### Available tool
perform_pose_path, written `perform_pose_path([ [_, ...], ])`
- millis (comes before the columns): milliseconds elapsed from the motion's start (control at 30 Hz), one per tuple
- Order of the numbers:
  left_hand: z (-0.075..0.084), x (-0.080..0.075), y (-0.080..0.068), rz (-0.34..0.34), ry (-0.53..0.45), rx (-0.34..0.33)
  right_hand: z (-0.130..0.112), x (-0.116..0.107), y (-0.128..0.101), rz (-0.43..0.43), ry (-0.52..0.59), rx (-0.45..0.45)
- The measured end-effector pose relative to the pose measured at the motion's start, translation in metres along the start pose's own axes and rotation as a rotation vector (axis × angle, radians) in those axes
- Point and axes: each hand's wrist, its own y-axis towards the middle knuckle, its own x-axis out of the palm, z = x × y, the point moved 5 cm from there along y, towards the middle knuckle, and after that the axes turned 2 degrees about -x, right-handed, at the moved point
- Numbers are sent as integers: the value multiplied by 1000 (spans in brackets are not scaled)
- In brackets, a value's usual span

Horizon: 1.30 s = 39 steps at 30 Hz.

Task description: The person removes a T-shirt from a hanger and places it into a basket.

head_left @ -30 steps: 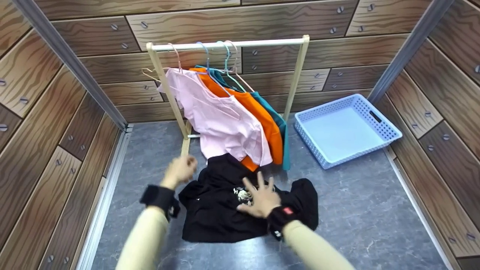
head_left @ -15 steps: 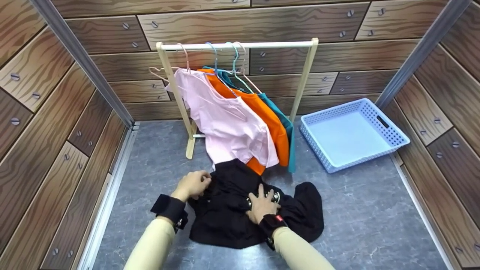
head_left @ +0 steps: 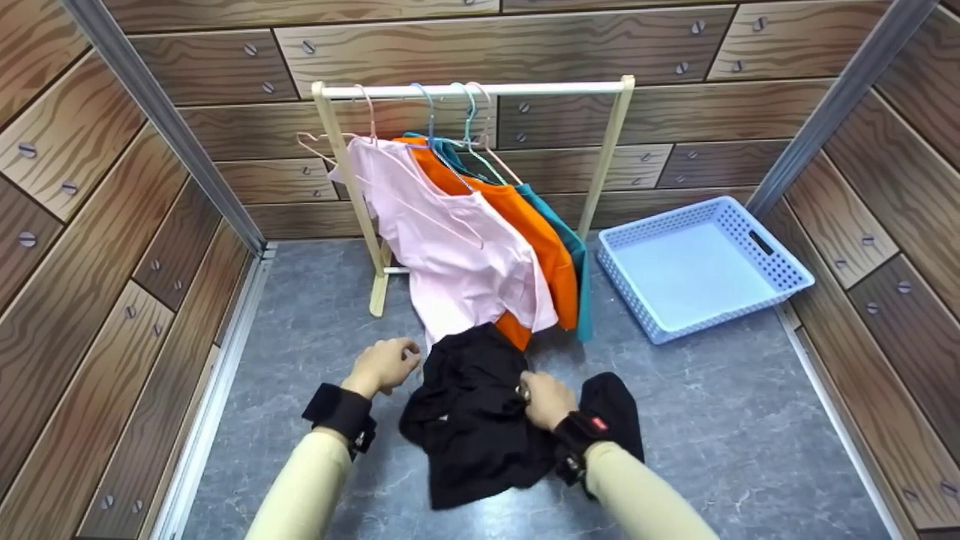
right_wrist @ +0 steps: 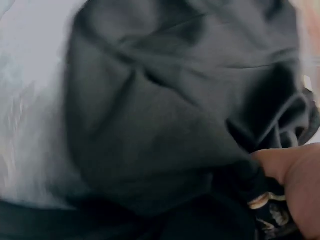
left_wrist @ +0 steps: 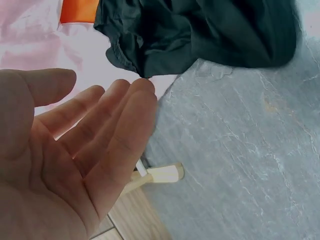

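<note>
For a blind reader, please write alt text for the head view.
The right hand grips a crumpled black shirt on a grey floor; the left hand is beside it, holding nothing. Behind, a rack holds pink, orange and teal shirts.

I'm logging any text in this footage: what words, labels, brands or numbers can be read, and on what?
None can be read.
Red tag on the black right wrist strap: too small to read.
Pale print on the crumpled black shirt, gripped by the right hand: bunched and blurred, not readable.

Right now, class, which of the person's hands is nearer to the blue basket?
Right. The right hand grips the black shirt, left of the blue basket; the left hand is farther left.
</note>
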Motion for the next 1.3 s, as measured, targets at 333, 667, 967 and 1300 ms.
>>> perform_pose_path([
  [333,1,-10,2,-33,-34,-34,29,-81,-1,-69,35,-167],
  [667,7,-22,2,-30,-48,-5,76,-166,0,-150,-14,-67],
  [967,9,-33,0,-44,-52,-16,106,-255,8,-79,-80,78],
  [1300,4,-26,-11,-76,-106,-12,124,-361,19,264,2,333],
])
